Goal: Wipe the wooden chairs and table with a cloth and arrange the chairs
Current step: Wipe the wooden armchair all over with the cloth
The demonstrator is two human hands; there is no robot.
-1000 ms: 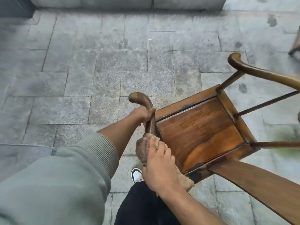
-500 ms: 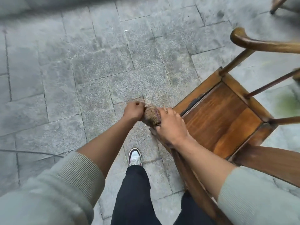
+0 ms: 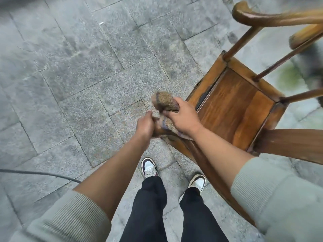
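Note:
A wooden armchair (image 3: 234, 109) with a brown board seat stands to my right on the paving. A brownish cloth (image 3: 166, 102) is wrapped over the end of its near curved armrest. My right hand (image 3: 183, 119) grips the cloth around that armrest. My left hand (image 3: 146, 125) is curled round the armrest just below the cloth, touching the cloth's lower edge. The armrest's tip is hidden under the cloth. The far armrest (image 3: 272, 18) curves across the top right.
Grey stone paving (image 3: 87, 75) spreads to the left and ahead. A thin dark cable (image 3: 40, 174) lies on the ground at the lower left. My two feet in pale sneakers (image 3: 149, 167) stand close to the chair's near rail. Another wooden piece (image 3: 304, 37) shows at the right edge.
The right hand slid the cloth from low on the arm post up over the armrest's end. The left hand shifted down the armrest. The view tilted down and to the left.

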